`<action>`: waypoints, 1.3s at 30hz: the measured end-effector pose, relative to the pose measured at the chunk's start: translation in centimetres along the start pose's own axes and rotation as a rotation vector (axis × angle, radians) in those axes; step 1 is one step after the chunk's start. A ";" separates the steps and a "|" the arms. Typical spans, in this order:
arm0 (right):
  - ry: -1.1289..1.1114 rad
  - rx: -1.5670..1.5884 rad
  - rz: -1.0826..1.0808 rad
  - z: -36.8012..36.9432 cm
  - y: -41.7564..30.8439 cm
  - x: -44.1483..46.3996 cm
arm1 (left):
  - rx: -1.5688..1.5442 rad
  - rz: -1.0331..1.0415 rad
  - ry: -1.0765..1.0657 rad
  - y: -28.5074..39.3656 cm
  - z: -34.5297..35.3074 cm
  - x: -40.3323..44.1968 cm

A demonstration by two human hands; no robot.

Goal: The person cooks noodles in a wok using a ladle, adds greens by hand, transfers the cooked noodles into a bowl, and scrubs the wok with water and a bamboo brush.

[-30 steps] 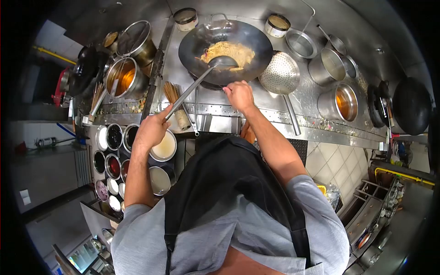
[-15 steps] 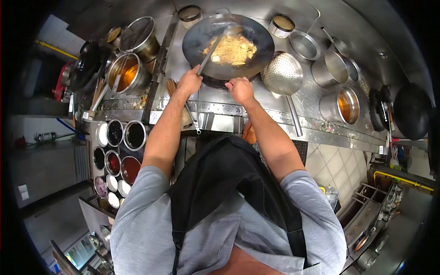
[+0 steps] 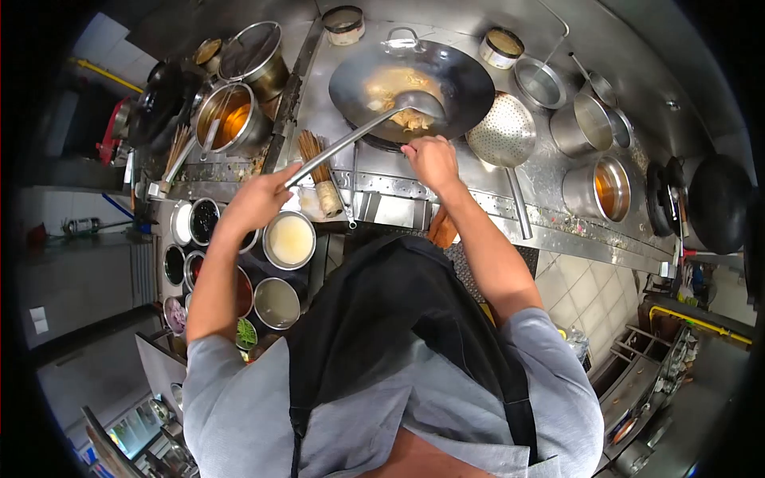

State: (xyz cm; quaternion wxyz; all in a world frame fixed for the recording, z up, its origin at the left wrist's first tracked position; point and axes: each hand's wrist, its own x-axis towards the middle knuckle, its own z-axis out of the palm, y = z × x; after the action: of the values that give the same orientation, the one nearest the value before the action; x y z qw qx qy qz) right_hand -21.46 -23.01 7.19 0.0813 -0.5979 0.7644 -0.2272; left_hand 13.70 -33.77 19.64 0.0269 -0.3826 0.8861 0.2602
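Observation:
My left hand (image 3: 256, 201) is closed round the end of the long metal handle of a ladle (image 3: 420, 103). The ladle's bowl lies inside a large dark wok (image 3: 470, 89), over yellowish noodle-like food (image 3: 398, 82). A loop handle (image 3: 402, 40) stands up at the wok's far rim. My right hand (image 3: 434, 162) is closed at the wok's near edge; what its fingers grip there is hidden under them. Just right of the wok rests a perforated strainer (image 3: 500, 131), its handle pointing toward me.
Left of the wok lies a bamboo brush (image 3: 319, 171). Pots with orange liquid stand at the left (image 3: 231, 119) and right (image 3: 607, 191). Below left are several containers, among them a pale yellow one (image 3: 290, 240) and one with chopped greens (image 3: 245, 333). Two cans (image 3: 344, 30) (image 3: 502, 49) stand behind.
My left hand has moved back toward me and to the left, drawing the ladle from the wok's far side to its nearer part. The food has shifted and spread. My right hand stays at the near edge.

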 end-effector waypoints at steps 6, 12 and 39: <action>0.089 -0.014 0.000 2.3 -2.3 -1.2 | -0.037 -0.042 -0.024 2.3 1.0 -1.5; 0.066 0.041 -0.092 4.2 -1.3 -11.0 | 0.047 -0.158 0.140 2.9 8.0 0.8; 0.147 0.085 -0.070 1.7 1.6 -1.1 | -0.039 -0.182 0.037 5.8 1.2 -1.5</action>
State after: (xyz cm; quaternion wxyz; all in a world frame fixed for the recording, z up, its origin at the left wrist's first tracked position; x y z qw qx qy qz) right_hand -21.88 -22.11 4.81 0.0425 -0.6020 0.7365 -0.3054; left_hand 10.53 -28.93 21.56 0.0265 -0.4668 0.8428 0.2666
